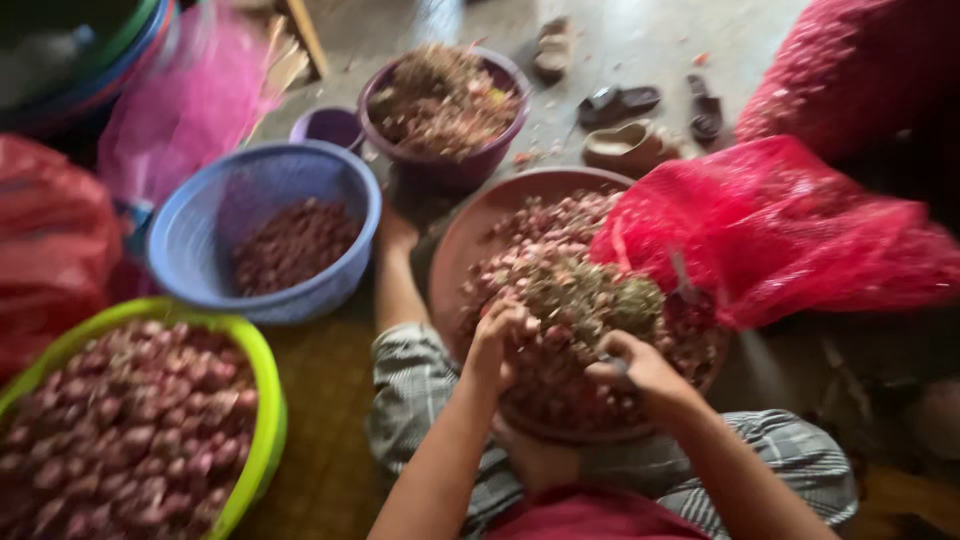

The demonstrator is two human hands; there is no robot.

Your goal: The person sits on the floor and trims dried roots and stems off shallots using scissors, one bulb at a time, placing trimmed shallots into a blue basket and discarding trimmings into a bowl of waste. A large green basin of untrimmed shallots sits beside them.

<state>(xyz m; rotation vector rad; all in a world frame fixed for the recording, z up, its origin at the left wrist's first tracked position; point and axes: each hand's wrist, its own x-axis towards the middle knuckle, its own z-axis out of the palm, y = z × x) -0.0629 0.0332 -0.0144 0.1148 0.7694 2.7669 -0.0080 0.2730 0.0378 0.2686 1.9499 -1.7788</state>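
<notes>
The frame is blurred by motion. A wide brown basin [462,232] rests on my lap, heaped with small reddish shallots [545,250] and a clump of dry roots and skins [592,297]. My left hand [497,343] is curled over shallots at the near side of the heap, fingers closed on one. My right hand [637,369] sits just right of it, fingers pinched around a small dark object that I cannot make out. A red mesh sack [770,232] lies over the basin's right side.
A green basin [262,400] full of peeled shallots is at near left. A blue basket [205,215] holds dark peelings behind it. A purple tub [447,165] of scraps, a small purple cup [328,126], pink netting and sandals [628,148] lie on the floor beyond.
</notes>
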